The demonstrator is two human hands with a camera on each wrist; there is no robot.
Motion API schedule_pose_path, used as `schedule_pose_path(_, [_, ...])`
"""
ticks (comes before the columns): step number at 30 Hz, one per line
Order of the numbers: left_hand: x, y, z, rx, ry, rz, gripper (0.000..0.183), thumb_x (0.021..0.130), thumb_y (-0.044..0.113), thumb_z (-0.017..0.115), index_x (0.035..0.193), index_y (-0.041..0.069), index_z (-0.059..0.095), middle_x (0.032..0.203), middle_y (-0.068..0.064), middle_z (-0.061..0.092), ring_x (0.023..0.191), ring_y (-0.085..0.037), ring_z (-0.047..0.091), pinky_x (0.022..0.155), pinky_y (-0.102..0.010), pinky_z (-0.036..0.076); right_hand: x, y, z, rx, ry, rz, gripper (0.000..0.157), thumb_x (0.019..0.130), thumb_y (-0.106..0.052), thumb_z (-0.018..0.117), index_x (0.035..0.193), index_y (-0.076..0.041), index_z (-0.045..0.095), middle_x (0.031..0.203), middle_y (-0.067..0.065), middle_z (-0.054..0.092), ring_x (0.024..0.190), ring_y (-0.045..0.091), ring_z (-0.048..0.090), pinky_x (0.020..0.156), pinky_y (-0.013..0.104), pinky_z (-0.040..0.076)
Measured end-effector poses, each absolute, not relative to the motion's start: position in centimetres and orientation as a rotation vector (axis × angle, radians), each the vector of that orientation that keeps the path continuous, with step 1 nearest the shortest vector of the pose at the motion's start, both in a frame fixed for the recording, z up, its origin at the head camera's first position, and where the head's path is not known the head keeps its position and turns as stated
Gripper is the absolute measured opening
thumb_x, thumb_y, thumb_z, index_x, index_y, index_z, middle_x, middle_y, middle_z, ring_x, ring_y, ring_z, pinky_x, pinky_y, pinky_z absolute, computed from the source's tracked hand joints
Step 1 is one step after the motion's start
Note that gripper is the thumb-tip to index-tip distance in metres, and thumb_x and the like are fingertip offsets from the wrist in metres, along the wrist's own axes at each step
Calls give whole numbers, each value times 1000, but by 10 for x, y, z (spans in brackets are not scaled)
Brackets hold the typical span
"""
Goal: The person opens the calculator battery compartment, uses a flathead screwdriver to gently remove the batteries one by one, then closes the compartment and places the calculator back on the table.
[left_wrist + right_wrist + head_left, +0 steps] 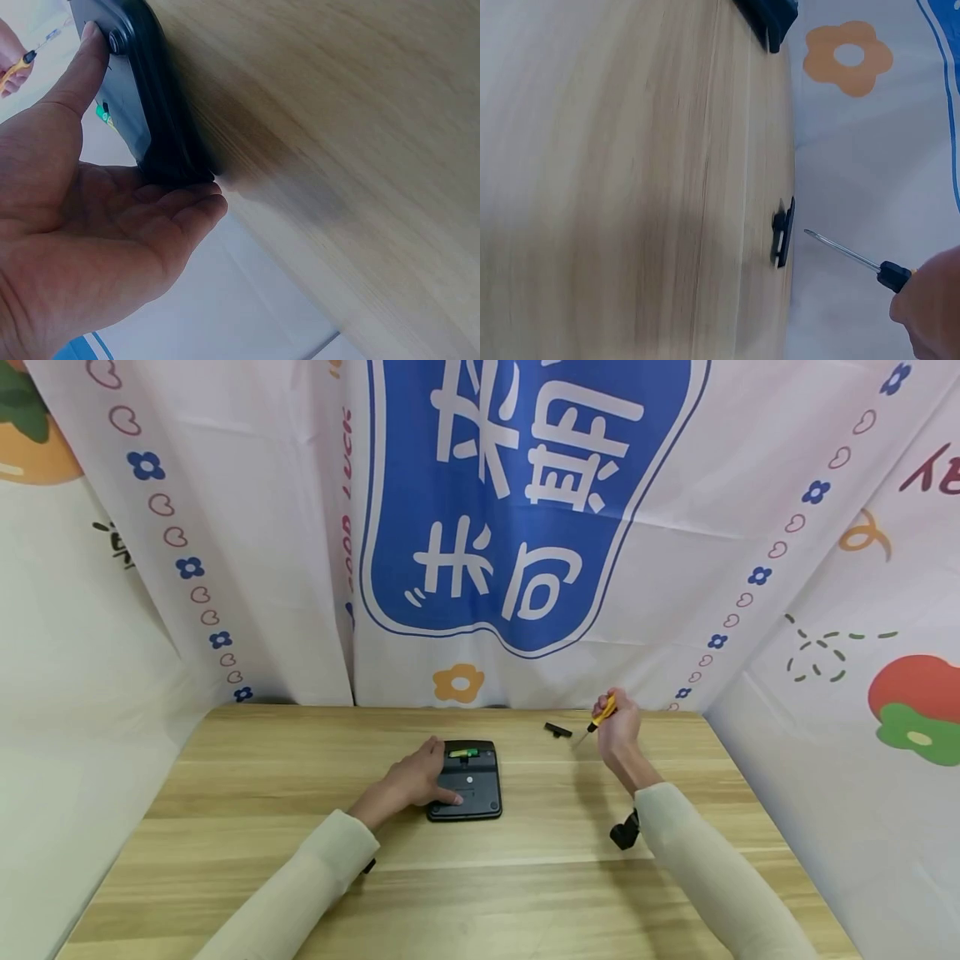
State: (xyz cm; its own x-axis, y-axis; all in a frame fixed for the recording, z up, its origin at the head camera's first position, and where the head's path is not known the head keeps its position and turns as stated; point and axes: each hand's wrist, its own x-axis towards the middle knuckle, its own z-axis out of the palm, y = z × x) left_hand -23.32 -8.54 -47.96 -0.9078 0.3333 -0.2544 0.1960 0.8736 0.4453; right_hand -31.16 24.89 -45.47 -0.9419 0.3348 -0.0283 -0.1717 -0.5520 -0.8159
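Note:
A black calculator (pixel 480 789) lies back side up on the table, with a green and yellow battery (pixel 463 753) showing in its open slot. My left hand (pixel 416 777) grips its left side, the thumb on the back and the fingers along the edge; the left wrist view shows this hand (pixel 112 202) close up. In my right hand (pixel 620 724) is a screwdriver (pixel 602 712) with a yellow handle, its thin shaft pointing down and left. Near its tip lies a small black battery cover (pixel 558 729), which the right wrist view shows beside the screwdriver shaft (pixel 844 250).
The wooden table (pixel 525 893) ends at a white printed cloth (pixel 300 610) hanging close behind the calculator and cover. More cloth hangs on the left and right sides. A black wrist camera (pixel 625 832) hangs below the right sleeve.

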Motion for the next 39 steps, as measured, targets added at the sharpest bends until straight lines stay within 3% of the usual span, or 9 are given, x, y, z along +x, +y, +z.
schedule_pose_path(11, [-234, -86, -481, 399, 2726, 596, 109, 91, 44, 84, 163, -11, 23, 172, -29, 18, 154, -45, 34, 118, -62, 39, -307, 271, -454, 30, -2101, 2048, 29, 116, -14, 35, 99, 0, 54, 84, 6, 50, 74, 16, 47, 66, 22, 44])
schedule_pose_path(18, [-233, -87, -481, 409, 2731, 572, 110, 91, 46, 83, 163, -10, 23, 172, -29, 19, 152, -45, 39, 117, -60, 42, -304, 279, -457, 204, -2567, 1455, 33, 116, -21, 38, 97, 2, 52, 86, 14, 51, 76, 20, 46, 76, 32, 43])
schedule_pose_path(22, [-233, -87, -481, 414, 2733, 578, 109, 91, 46, 83, 163, -11, 23, 172, -29, 19, 152, -45, 38, 117, -62, 41, -303, 283, -458, 255, -2662, 1260, 30, 115, -21, 39, 96, -1, 51, 84, 10, 48, 74, 23, 45, 78, 37, 43])
schedule_pose_path(28, [-233, -87, -481, 411, 2729, 594, 109, 92, 45, 83, 163, -10, 23, 172, -30, 19, 153, -45, 36, 117, -63, 40, -307, 295, -462, 331, -2760, 1104, 30, 116, -21, 36, 105, 0, 54, 82, 9, 47, 71, 24, 44, 70, 38, 42])
schedule_pose_path(39, [-234, -87, -482, 400, 2727, 591, 110, 91, 46, 84, 164, -9, 22, 172, -29, 18, 154, -45, 34, 118, -63, 39, -315, 319, -475, 358, -2833, 954, 41, 118, -25, 33, 121, 8, 56, 103, 24, 61, 90, 32, 56, 86, 50, 49])
